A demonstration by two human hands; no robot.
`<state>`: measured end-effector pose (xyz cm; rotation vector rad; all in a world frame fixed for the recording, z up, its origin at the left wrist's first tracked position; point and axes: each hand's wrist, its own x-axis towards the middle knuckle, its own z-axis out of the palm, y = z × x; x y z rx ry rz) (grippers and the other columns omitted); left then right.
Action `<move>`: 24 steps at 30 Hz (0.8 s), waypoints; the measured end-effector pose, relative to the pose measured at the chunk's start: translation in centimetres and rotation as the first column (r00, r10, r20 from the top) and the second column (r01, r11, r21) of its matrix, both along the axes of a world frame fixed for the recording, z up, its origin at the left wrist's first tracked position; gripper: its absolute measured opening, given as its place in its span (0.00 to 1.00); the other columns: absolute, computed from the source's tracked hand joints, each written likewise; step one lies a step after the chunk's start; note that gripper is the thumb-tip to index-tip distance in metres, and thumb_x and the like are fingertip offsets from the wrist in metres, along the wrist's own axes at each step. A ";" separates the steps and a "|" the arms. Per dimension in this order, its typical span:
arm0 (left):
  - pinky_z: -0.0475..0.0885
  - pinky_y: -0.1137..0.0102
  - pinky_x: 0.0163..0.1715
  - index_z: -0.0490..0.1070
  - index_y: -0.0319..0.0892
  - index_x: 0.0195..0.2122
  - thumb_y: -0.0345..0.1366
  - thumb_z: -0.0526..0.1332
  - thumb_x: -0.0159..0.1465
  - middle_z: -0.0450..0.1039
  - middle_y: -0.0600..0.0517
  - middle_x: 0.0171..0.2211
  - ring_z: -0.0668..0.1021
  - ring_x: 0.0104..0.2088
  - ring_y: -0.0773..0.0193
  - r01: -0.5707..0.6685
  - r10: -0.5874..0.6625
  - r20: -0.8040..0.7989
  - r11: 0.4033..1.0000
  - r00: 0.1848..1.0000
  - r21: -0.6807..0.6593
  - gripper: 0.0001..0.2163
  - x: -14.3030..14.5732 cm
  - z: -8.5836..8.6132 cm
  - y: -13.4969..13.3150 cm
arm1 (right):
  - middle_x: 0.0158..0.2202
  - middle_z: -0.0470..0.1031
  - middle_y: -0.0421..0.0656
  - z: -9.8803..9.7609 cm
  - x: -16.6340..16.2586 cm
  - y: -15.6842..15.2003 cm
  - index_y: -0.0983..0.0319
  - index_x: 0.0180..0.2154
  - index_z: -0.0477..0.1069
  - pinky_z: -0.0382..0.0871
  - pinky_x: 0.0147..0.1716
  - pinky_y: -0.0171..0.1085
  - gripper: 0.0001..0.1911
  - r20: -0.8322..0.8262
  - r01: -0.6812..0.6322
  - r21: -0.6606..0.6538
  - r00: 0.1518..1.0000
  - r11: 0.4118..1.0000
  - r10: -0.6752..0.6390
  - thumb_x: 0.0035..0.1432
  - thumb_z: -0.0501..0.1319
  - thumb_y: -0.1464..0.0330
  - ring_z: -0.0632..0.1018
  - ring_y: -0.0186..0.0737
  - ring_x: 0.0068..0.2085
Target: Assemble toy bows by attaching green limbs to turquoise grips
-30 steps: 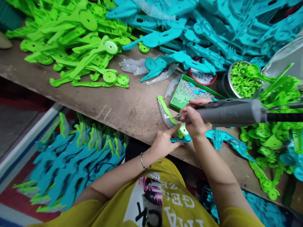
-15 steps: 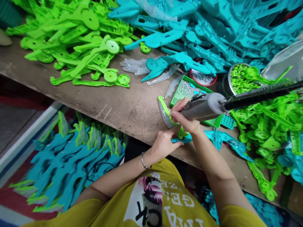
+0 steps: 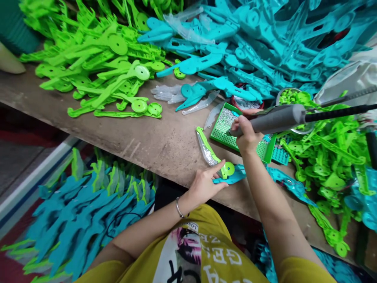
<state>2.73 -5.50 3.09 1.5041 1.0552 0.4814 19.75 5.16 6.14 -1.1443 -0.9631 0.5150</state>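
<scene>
My right hand (image 3: 248,136) is wrapped round a grey electric screwdriver (image 3: 277,119), its tip over the green perforated tray (image 3: 224,145) of small metal screws. My left hand (image 3: 204,183) holds down a plastic assembly at the bench's near edge, index finger on the bright green leg piece (image 3: 228,169) and thumb by the blue body part (image 3: 238,175). A clear plastic strip (image 3: 207,153) lies along the green leg, which points away from me. The blue body runs on to the right beneath my right forearm, which hides part of it.
Heaps of green parts (image 3: 88,59) and blue parts (image 3: 259,39) cover the back of the bench (image 3: 132,145). More green parts (image 3: 330,157) lie at right beside a metal bowl (image 3: 306,129). Finished-looking blue figures (image 3: 88,200) stand in a row below at left. Loose clear pieces (image 3: 167,93) lie mid-bench.
My right hand has lifted the screwdriver off the green leg and moved it up and right to the screw tray. The green disc is now uncovered; my left hand stays on the assembly.
</scene>
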 end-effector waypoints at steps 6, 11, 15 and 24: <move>0.80 0.70 0.41 0.70 0.48 0.64 0.34 0.76 0.54 0.80 0.56 0.31 0.79 0.30 0.67 -0.008 0.008 0.023 1.000 1.000 0.001 0.35 0.1 -0.2 0.0 | 0.22 0.70 0.33 -0.4 -0.4 0.1 0.56 0.35 0.70 0.66 0.21 0.37 0.13 -0.045 -0.009 0.019 0.999 1.000 0.009 0.53 0.70 0.59 0.72 0.32 0.19; 0.80 0.70 0.41 0.70 0.48 0.64 0.34 0.77 0.53 0.80 0.56 0.31 0.79 0.29 0.68 -0.005 0.004 0.022 1.000 1.000 0.012 0.36 0.0 -0.4 -0.1 | 0.22 0.72 0.34 -0.3 -0.3 0.2 0.57 0.34 0.71 0.66 0.20 0.37 0.12 0.002 -0.034 -0.005 0.999 0.999 0.034 0.53 0.70 0.59 0.72 0.33 0.18; 0.79 0.70 0.41 0.70 0.51 0.64 0.34 0.78 0.52 0.80 0.57 0.31 0.79 0.29 0.68 -0.009 0.009 0.005 0.999 1.000 0.031 0.37 0.0 -0.6 -0.2 | 0.23 0.71 0.34 -0.4 -0.2 0.3 0.58 0.36 0.71 0.67 0.20 0.37 0.15 0.025 -0.021 -0.009 0.999 1.000 0.021 0.53 0.70 0.57 0.72 0.32 0.18; 0.80 0.71 0.40 0.69 0.50 0.64 0.34 0.77 0.52 0.80 0.57 0.29 0.79 0.29 0.67 -0.014 0.012 0.030 0.998 0.999 0.059 0.38 0.1 -0.7 -0.2 | 0.23 0.70 0.33 -0.6 -0.2 0.3 0.56 0.37 0.70 0.68 0.22 0.37 0.15 0.054 -0.010 -0.023 0.998 1.000 0.011 0.55 0.69 0.55 0.72 0.32 0.19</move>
